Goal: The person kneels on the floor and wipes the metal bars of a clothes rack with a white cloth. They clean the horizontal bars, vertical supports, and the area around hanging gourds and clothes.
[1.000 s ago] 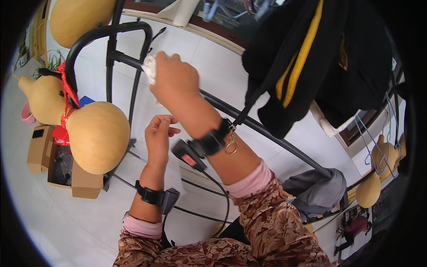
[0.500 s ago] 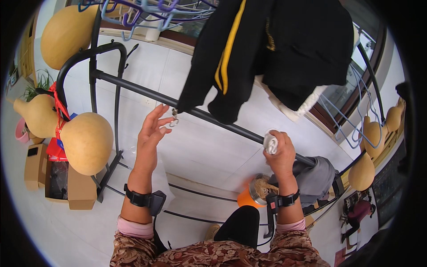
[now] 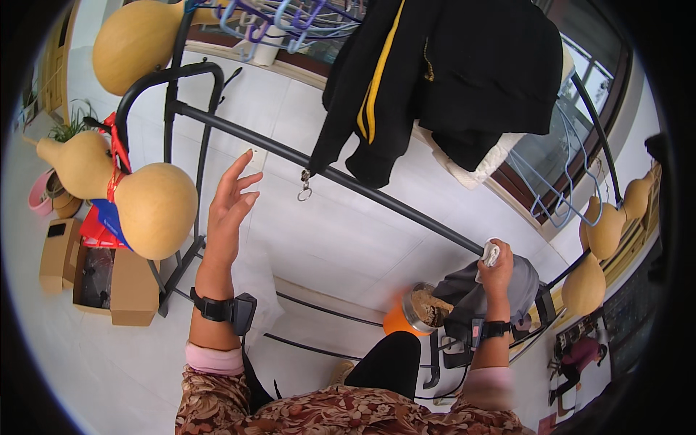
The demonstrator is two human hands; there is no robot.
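Note:
My right hand [image 3: 498, 267] is closed around a crumpled white cloth [image 3: 490, 254] and presses it against the black bar of a clothes rack [image 3: 377, 194], near the bar's lower right end. My left hand [image 3: 230, 204] is raised with its fingers spread, holding nothing, just below the bar's upper left part. A black jacket with a yellow stripe [image 3: 406, 80] hangs over the bar between my hands. A small metal hook [image 3: 304, 190] dangles from the bar.
Large tan gourds [image 3: 156, 210] hang off the rack's left end, and more gourds [image 3: 598, 239] hang at the right. Cardboard boxes [image 3: 116, 286] sit on the white tile floor at left. An orange cup with a metal rim [image 3: 415, 310] and grey fabric [image 3: 471, 290] lie below my right hand.
My right hand has slid the white cloth down the bar from its upper left end to its lower right end. My left hand has risen and opened wider.

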